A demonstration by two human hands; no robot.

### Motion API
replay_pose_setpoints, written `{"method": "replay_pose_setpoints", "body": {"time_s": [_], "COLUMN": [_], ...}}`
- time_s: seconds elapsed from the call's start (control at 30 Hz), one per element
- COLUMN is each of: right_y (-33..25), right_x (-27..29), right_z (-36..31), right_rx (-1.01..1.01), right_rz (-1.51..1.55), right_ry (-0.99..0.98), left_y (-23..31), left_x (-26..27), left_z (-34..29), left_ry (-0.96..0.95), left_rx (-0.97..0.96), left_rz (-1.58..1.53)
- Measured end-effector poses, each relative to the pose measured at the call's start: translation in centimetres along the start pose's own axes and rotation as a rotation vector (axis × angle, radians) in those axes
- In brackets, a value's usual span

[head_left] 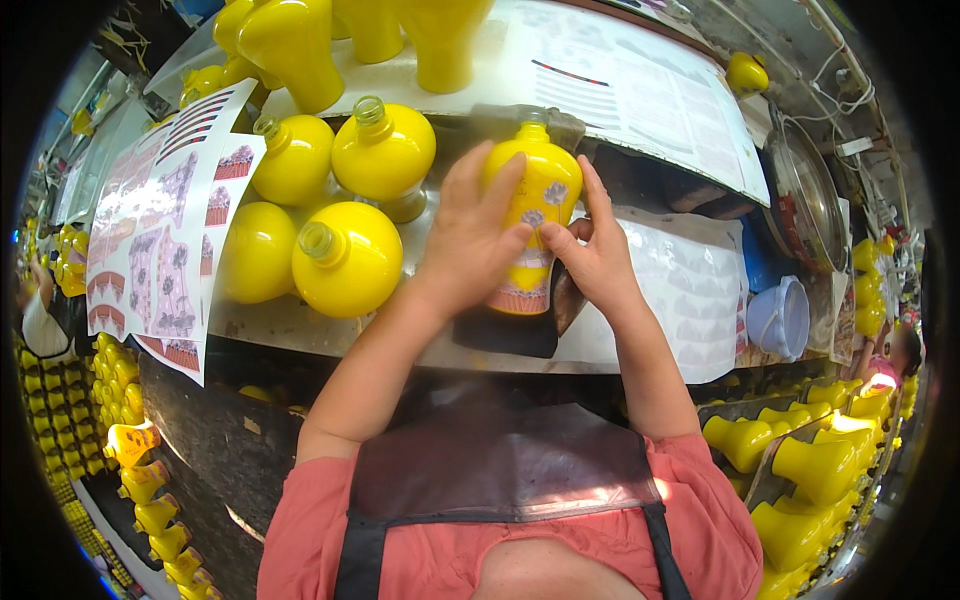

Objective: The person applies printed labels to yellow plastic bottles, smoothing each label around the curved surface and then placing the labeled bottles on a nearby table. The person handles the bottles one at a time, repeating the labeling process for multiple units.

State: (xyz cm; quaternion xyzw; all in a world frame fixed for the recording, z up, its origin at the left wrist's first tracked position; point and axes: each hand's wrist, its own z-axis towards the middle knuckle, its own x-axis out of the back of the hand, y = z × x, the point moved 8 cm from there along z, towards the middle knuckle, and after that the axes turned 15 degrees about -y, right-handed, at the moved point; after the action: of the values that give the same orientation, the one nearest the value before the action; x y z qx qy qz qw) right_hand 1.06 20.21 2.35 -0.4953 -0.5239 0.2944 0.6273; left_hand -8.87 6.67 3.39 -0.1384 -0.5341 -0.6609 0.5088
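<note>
A yellow bottle (545, 190) with a clear glass neck lies between my two hands, bearing grey flower decals and a pink patterned band near its base. My left hand (470, 230) rests along its left side, fingers spread over the yellow surface. On the other side my right hand (600, 250) wraps the bottle's edge, its thumb pressed on the front by a flower. A dark cloth or pad (508, 333) sits under the bottle's base. Close to my left forearm stands a plain yellow bottle (348, 262), with several more like it behind.
Printed decal sheets (165, 235) hang over the table's left side. More sheets lie at the back (640, 90) and a translucent sheet (680, 290) at the right. A pale blue bucket (778, 318) stands right. Yellow bottles fill racks (815, 470) at lower right; another person (892, 352) is beyond.
</note>
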Motion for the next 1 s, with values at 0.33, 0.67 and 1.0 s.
{"method": "replay_pose_setpoints", "body": {"time_s": [0.33, 0.67, 1.0], "right_y": [0.0, 1.9, 2.0], "right_x": [0.1, 0.3, -0.4], "right_z": [0.0, -0.5, -0.8], "right_rx": [-0.022, -0.039, -0.079], "right_rz": [-0.019, 0.159, 0.115], "right_ry": [-0.018, -0.102, -0.091], "left_y": [0.1, -3.2, -3.5], "left_x": [0.0, -1.1, -3.1], "left_z": [0.1, -2.3, -3.2], "left_ry": [0.013, 0.060, 0.008], "left_rx": [-0.030, 0.152, 0.147], "left_rz": [0.045, -0.593, -0.742]}}
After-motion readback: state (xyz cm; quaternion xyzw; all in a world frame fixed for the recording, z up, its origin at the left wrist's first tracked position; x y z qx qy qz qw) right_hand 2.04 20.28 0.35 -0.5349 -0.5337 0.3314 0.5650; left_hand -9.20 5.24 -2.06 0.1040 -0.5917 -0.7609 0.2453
